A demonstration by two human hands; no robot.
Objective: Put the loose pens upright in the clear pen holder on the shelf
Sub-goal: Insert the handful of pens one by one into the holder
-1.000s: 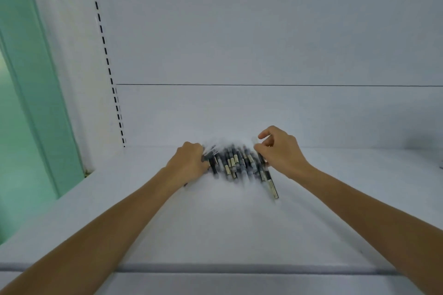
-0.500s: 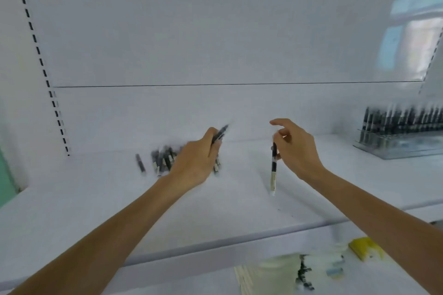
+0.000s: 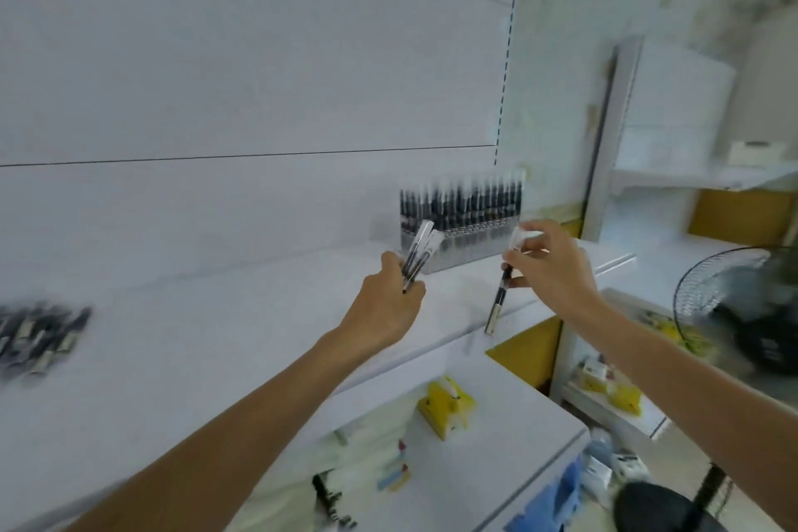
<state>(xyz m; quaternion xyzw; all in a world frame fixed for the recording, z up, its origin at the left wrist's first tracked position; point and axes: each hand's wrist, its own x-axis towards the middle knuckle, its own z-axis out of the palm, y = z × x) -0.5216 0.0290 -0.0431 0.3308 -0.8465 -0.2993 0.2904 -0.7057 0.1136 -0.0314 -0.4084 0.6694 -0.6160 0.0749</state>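
Gripping bunch of clear-capped black pens [image 3: 416,255] in left hand [image 3: 384,311], fingers curled round; pinching single black pen [image 3: 498,298] near-upright in right hand [image 3: 557,268] — likely for slotting into clear plastic pen holder [image 3: 475,240] just beyond, on white shelf [image 3: 216,337].

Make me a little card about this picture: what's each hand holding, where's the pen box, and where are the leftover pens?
Left hand: grips a few black clear-capped pens
Right hand: pinches one black pen, pointing down
Clear plastic pen holder: on the white shelf beyond both hands, holding upright pens
Loose black pens: piled at the shelf's far left
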